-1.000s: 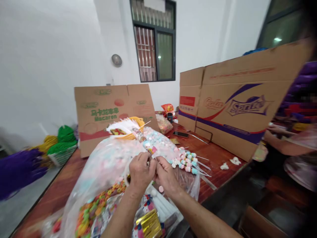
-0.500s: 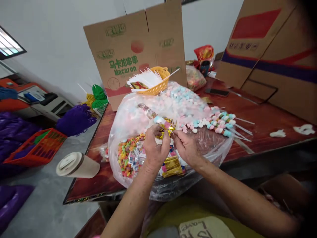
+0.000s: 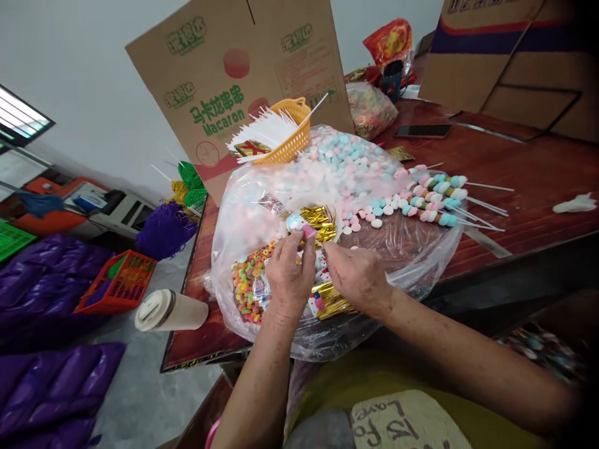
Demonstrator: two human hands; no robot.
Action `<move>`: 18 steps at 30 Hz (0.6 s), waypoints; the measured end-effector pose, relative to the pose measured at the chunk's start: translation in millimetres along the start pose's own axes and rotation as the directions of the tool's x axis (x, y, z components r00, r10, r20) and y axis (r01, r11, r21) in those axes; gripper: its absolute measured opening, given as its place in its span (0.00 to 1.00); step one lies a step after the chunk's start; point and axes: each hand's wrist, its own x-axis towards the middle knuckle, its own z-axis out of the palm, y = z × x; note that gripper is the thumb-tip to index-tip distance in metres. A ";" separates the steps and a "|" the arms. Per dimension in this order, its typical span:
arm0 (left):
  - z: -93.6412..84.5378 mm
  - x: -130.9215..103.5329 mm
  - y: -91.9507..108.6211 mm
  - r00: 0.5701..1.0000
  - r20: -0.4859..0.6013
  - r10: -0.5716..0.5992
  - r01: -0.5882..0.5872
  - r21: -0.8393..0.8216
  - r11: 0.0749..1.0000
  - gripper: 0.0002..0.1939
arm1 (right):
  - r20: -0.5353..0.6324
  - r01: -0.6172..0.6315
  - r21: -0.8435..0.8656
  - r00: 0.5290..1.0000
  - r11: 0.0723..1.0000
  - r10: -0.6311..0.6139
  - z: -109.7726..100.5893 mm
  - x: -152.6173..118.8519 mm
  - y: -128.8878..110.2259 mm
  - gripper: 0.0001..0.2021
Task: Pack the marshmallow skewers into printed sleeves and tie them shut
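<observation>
The wrapped candy stick (image 3: 294,222) lies just beyond the left hand (image 3: 291,271), its pink near end at the thumb and forefinger, which are closed on it, while its clear tail points away toward the far left of the table (image 3: 538,212). The right hand (image 3: 362,277) is beside it, knuckles up and fingers curled together; whether they grip anything cannot be told, as the back of the hand covers them. Just past the fingertips, loose gold ties (image 3: 322,227) sit next to the stick, and a flat gold bundle (image 3: 334,302) lies below the right hand, near the table's near edge. Under all this spreads a clear plastic bag (image 3: 374,343), overhanging that edge, with ring-shaped candies (image 3: 243,287) left of the left hand and pastel candies (image 3: 350,156) beyond. Skewered candies (image 3: 435,199) lie at the bag's right side. A yellow basket (image 3: 285,149) of white sticks (image 3: 266,134) stands behind the bag, before a cardboard panel (image 3: 215,68) marked Macaron. A phone (image 3: 423,131) lies toward the far edge, and a lidded cup (image 3: 182,310) is at the near left corner. On the floor to the left are a red crate (image 3: 116,284) and shiny purple bags (image 3: 51,386); a pale wall (image 3: 93,50) rises behind.
</observation>
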 end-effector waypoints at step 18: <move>-9.4 1.7 -0.1 0.982 0.164 0.092 -0.134 0.270 0.953 0.08 | 0.097 0.039 -0.023 0.995 0.999 -0.037 -2.4 0.2 -9.1 0.13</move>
